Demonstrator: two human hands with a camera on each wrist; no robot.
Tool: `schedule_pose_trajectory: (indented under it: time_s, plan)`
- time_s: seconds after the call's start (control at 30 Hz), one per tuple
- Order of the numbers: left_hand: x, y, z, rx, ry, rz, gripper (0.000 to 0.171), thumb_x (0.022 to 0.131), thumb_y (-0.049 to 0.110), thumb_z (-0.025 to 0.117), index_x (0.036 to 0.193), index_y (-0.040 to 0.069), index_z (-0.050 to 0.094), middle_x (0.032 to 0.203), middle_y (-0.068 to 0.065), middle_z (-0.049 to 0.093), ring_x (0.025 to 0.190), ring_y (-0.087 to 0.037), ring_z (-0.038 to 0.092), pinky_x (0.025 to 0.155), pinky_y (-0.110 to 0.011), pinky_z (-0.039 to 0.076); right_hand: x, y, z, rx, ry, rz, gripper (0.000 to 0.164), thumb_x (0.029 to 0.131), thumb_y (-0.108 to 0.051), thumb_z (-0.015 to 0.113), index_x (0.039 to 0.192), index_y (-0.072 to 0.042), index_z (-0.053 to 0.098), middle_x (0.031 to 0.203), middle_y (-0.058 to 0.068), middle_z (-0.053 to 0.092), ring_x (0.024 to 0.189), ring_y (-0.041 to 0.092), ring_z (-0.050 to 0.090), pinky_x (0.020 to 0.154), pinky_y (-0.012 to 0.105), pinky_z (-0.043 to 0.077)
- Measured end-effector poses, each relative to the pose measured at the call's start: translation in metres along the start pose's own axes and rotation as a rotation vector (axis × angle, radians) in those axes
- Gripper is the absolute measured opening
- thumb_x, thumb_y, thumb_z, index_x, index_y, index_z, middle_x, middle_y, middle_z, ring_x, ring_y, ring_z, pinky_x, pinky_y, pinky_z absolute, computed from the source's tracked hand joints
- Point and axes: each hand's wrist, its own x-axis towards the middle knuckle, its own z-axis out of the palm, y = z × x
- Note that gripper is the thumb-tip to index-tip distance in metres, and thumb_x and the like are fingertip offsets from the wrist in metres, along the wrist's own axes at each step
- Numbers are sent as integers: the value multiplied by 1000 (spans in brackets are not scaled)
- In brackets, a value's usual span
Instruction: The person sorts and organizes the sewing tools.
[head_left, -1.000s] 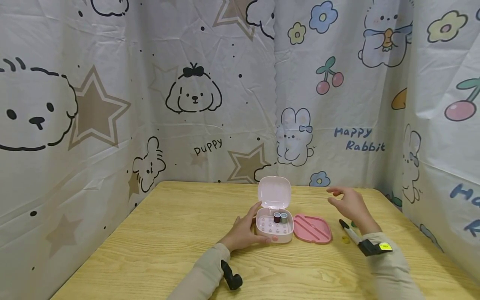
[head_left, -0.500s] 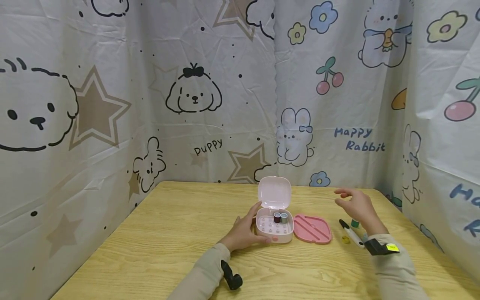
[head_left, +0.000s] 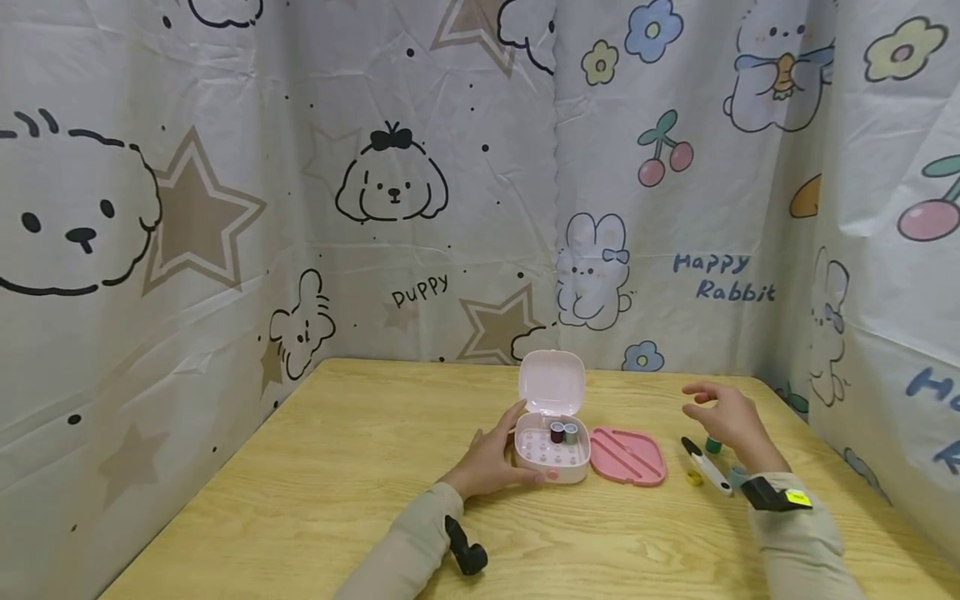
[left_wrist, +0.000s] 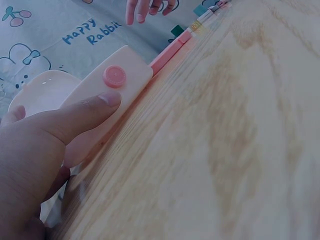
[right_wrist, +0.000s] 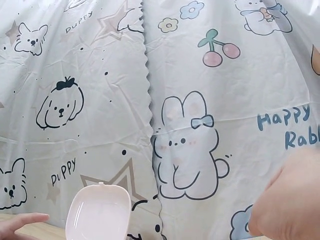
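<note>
My left hand [head_left: 491, 458] grips a pale pink sewing box [head_left: 573, 472] from its left side. In the left wrist view the thumb presses the box front [left_wrist: 95, 125], just below a round pink button [left_wrist: 114, 76]. The lid [head_left: 552, 382] stands raised. Inside, a dark red thread spool [head_left: 557, 433] and a grey-green spool [head_left: 572, 434] stand side by side among rows of small pegs. My right hand [head_left: 731, 417] hovers over the table's right side, fingers loosely bent, with nothing seen in it. Below it lies a green spool [head_left: 713, 446].
A pink slotted tray [head_left: 628, 457] lies against the box's right side. Further right are a white tool with a black tip [head_left: 711, 471], a small yellow thing [head_left: 694, 477] and a light blue thing [head_left: 738, 477], partly behind the right wrist. Printed curtains [head_left: 480, 208] surround the table.
My right hand has drifted right and slightly nearer, uncovering more of the white tool, the green spool and the light blue thing. The left hand and box stay put.
</note>
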Motion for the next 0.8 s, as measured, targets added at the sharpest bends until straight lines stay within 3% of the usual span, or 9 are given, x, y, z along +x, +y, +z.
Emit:
schedule_pose_trajectory:
  time_s: [0.27,0.57,0.8]
  plan:
    - [1,1,0,8,0,-9,120,75,51,92,166,34,15,161,-1,43,148,-24,37,118,-69,1,0,10,-2,-26,-7,-9,42,100,-16,69,134,6,60,125,35,56,101,46,58,75,47,57]
    - [0,4,-1,15,6,0,120,76,49,91,167,31,16,160,-3,44,147,-23,38,119,-68,3,-1,19,-4,-51,-20,35,40,97,-14,71,128,10,61,120,35,57,99,46,58,78,52,54]
    - [-1,5,0,14,1,-4,119,77,49,91,167,30,15,161,-5,43,147,-25,37,118,-69,2,-3,27,-4,-62,-81,102,41,96,-12,71,129,9,60,125,38,54,106,49,56,84,59,50]
